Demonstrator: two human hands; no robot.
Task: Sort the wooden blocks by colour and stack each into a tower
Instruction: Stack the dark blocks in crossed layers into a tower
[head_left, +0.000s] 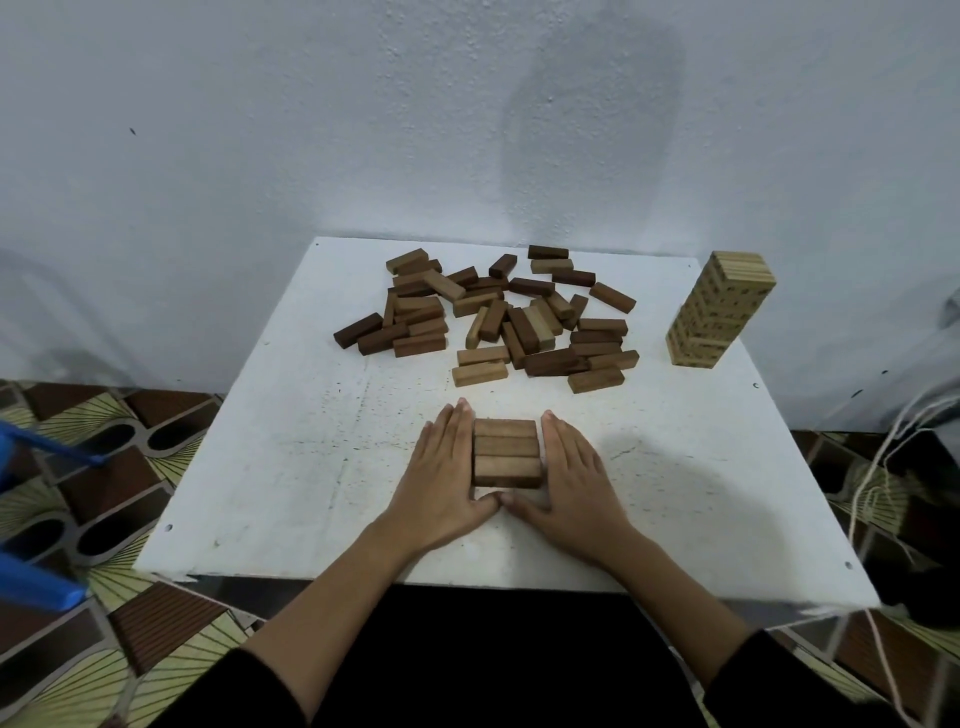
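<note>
Our left hand (441, 480) and right hand (574, 486), fingers straight, press flat vs both sides of a low brown stack (505, 453), thumbs meeting at its near edge. Mid-bench (291, 467): loose block pile (488, 312). Far right: pale tower (719, 309).

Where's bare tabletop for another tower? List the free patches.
Free: the table left of the left hand, and right of the right hand, below the light tower. Crowded: the loose block pile across the far middle.
</note>
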